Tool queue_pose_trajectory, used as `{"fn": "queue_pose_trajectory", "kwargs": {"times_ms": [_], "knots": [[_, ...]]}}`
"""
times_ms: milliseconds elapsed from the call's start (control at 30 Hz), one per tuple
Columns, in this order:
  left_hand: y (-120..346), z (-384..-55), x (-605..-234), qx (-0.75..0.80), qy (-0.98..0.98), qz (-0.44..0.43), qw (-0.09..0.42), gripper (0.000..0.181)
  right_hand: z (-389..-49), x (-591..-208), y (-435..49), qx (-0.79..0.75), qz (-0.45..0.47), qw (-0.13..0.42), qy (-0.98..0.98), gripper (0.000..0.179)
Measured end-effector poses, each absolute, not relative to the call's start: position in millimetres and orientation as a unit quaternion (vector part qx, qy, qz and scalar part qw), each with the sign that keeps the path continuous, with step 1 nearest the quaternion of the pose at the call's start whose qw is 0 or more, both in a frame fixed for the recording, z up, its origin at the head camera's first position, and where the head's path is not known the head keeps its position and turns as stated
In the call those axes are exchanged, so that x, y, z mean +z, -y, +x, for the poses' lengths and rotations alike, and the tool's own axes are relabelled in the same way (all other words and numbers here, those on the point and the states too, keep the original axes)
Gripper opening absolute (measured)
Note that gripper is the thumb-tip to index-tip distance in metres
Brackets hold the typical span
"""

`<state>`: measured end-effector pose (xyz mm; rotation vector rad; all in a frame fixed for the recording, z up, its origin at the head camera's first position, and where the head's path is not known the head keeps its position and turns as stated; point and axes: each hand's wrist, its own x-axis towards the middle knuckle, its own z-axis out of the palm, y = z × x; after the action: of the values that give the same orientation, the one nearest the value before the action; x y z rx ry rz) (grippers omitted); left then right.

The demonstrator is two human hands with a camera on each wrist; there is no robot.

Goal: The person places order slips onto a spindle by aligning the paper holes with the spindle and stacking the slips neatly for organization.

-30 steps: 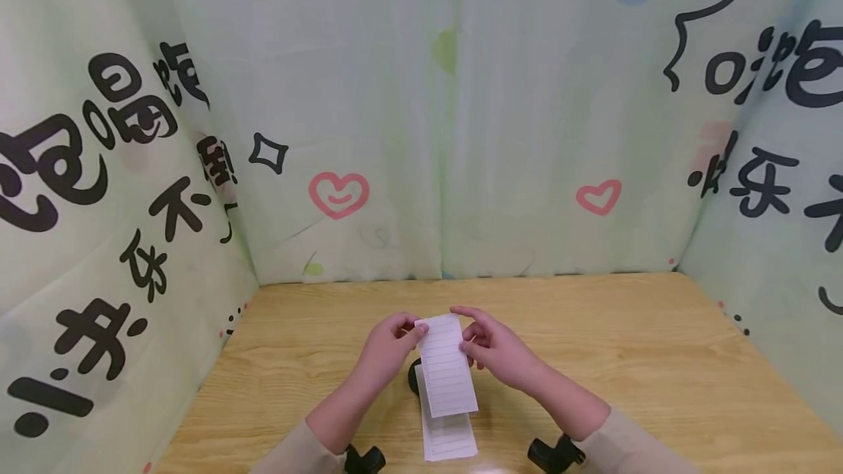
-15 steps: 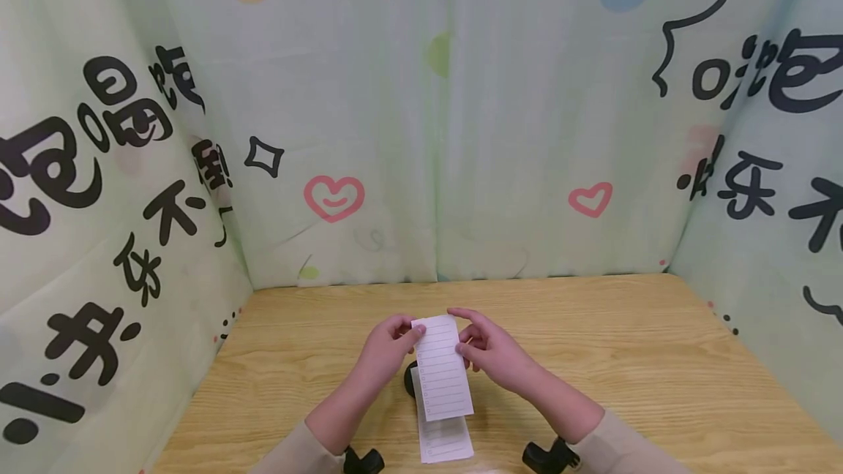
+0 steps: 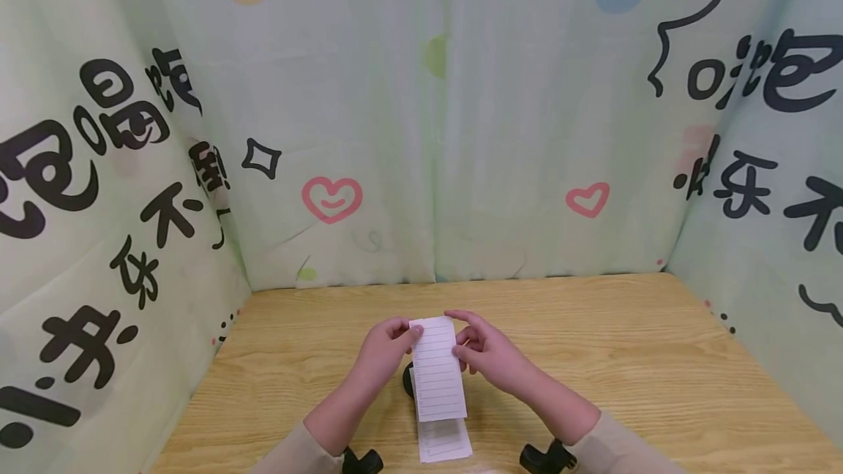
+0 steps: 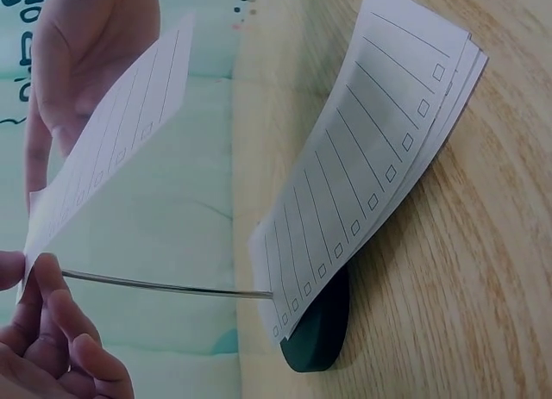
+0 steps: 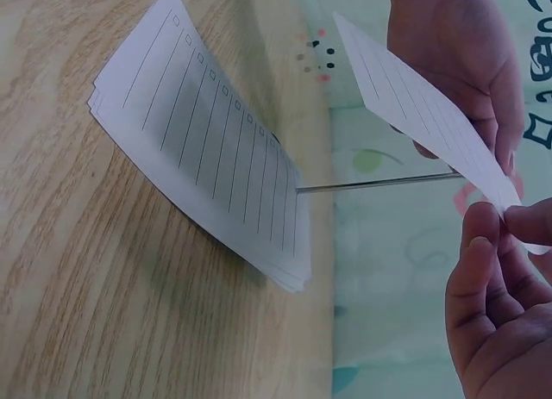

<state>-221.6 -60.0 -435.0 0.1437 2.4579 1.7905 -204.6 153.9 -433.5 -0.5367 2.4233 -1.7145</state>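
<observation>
A lined paper sheet [image 3: 439, 379] with small checkboxes hangs between both hands in the head view. My left hand [image 3: 382, 353] pinches its upper left corner between thumb and fingers. My right hand [image 3: 490, 353] pinches its right edge, with the index finger extended to the top edge. A thin metal rod [image 4: 168, 284] rises toward the underside of the held sheet; its tip is hidden there. Lower down, a stack of similar sheets [image 5: 203, 149] is pierced by the rod of this bill spike. Its dark round base [image 4: 319, 334] lies under the stack on the table.
The wood-grain table [image 3: 626, 357] is enclosed by pale curtains [image 3: 500, 130] printed with hearts and black characters. Black wrist mounts [image 3: 548, 457] sit at the beige sleeves. The lower stack's near end curves out over the tabletop.
The head view has shifted slightly, so everything sits a little further left. Both hands keep their hold on the sheet in nearly the same pose.
</observation>
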Motion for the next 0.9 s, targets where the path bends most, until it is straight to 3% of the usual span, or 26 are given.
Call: {"fn": "queue_pose_trajectory", "kwargs": {"times_ms": [900], "knots": [[65.3,-221.9,-441.0,0.588,-0.806,0.058,0.033,0.021,-204.0,-438.1,-147.1,-0.57,-0.171,0.071,-0.8,0.053]]}}
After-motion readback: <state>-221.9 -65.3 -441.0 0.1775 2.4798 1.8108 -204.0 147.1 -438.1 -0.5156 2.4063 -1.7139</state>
